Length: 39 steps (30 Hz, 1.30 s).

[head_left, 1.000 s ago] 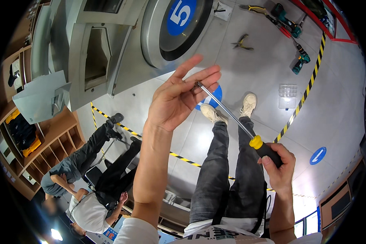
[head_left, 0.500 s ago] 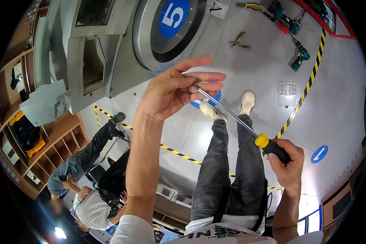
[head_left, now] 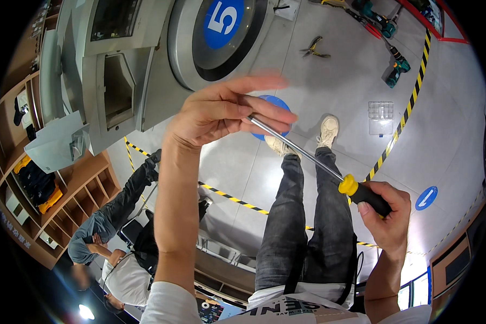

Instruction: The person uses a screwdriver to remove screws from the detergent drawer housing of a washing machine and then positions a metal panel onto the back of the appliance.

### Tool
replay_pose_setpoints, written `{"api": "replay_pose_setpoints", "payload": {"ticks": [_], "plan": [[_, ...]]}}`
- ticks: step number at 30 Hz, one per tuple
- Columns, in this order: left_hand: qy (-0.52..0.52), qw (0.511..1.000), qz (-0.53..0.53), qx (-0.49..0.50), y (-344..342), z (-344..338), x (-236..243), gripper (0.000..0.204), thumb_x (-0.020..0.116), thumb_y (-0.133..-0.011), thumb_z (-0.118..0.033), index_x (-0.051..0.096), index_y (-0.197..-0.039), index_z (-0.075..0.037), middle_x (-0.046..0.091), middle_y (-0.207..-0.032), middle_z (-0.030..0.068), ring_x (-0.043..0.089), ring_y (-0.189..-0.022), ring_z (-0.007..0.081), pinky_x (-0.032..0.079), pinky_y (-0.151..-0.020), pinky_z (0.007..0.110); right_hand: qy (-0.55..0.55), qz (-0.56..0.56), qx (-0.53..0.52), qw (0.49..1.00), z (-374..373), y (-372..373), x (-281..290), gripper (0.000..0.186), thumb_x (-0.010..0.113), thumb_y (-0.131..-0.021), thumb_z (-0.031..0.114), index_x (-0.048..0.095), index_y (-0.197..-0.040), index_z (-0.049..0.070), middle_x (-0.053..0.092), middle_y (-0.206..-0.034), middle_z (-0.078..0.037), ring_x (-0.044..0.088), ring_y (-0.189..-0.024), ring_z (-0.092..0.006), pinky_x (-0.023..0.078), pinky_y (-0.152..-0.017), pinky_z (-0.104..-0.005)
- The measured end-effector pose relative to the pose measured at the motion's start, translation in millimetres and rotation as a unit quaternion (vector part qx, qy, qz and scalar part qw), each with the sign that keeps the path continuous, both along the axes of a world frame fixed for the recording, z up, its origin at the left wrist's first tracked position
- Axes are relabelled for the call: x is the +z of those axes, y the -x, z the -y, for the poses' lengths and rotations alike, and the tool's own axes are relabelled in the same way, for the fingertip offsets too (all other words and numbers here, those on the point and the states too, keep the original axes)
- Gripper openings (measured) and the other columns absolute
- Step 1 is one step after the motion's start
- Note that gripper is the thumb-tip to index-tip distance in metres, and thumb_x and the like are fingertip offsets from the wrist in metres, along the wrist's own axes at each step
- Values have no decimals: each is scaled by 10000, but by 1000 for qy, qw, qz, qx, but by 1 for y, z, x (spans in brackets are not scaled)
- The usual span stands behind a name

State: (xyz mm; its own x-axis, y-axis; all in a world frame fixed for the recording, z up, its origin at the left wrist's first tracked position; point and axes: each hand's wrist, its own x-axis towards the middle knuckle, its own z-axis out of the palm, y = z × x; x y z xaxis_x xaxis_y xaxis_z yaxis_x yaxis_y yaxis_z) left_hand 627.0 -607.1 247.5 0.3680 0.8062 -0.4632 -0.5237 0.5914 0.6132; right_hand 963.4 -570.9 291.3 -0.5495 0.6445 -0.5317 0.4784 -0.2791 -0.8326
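From my end, head view: I have the right hand point(head_left: 391, 224) wrapped round the black handle of a screwdriver point(head_left: 345, 184), fingers closed on the grip, thumb along its near side. The screwdriver hangs tilted in the air above the floor point(head_left: 340, 81), yellow collar toward the right hand, steel shaft running up and left to the left hand point(head_left: 216, 116).

Left hand palm partly turned up, fingers stretched out long, the forefinger blurred, thumb bent in toward them. The shaft's tip ends right by the thumb; whether it is pinched there, or a small part sits with it, I cannot tell.

Below the shaft I note dark jeans point(head_left: 283, 227) and pale shoes point(head_left: 329, 129). Farther out on the floor: pliers point(head_left: 324, 54) with yellow on the handles, lying opened; a teal drill point(head_left: 397, 73) to their right; a clear compartment box point(head_left: 380, 123) nearer, just beside the black-and-yellow tape point(head_left: 413, 105).

To the left I see a grey machine point(head_left: 154, 81) with a large round front. Lower left, near wooden shelves point(head_left: 83, 200), two people: one in a grey top point(head_left: 86, 236), one in a white top point(head_left: 127, 281)
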Motion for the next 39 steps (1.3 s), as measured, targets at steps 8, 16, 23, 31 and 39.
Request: {"api": "replay_pose_setpoints", "payload": {"ticks": [8, 16, 23, 31, 39], "plan": [[-11, 993, -22, -114, 18, -13, 4, 626, 279, -978, -379, 267, -1365, 112, 490, -1175, 383, 509, -1118, 459, 482, -910, 451, 120, -36, -63, 990, 3, 0, -18, 249, 676, -768, 90, 614, -953, -64, 630, -736, -75, 588, -632, -100, 449, -582, -207], [25, 998, 59, -18, 17, -5, -2, 742, 198, -961, -504, 237, -1375, 110, 329, -1322, 395, 440, -1196, 461, 429, -970, 476, 224, -44, -78, 971, -1, -3, -22, 282, 657, -787, 103, 591, -1005, -63, 613, -727, -75, 579, -629, -105, 464, -594, -221], [157, 945, 161, 236, -29, 9, -8, 788, 215, -945, -567, 286, -1359, 99, 334, -1355, 349, 351, -1290, 419, 305, -1087, 449, 273, -161, -162, 934, 8, 31, -37, 382, 648, -774, 22, 485, -1118, -11, 569, -931, -59, 551, -830, -89, 462, -731, -213], [213, 922, 174, 274, -85, 17, -6, 810, 241, -913, -637, 356, -1343, 40, 409, -1368, 206, 419, -1243, 280, 318, -1045, 382, -108, -82, -90, 987, 18, 111, -61, 345, 734, -737, 82, 567, -1024, -13, 620, -900, -126, 599, -818, -164, 475, -722, -290], [116, 933, 160, 300, -111, 16, -22, 593, 365, -935, -576, 512, -1070, -17, 503, -995, 65, 457, -906, 156, 389, -859, 296, -148, -2, -141, 979, 26, 111, -62, 363, 675, -814, 68, 545, -1143, -11, 611, -1026, -60, 557, -950, -152, 424, -871, -268]]}}
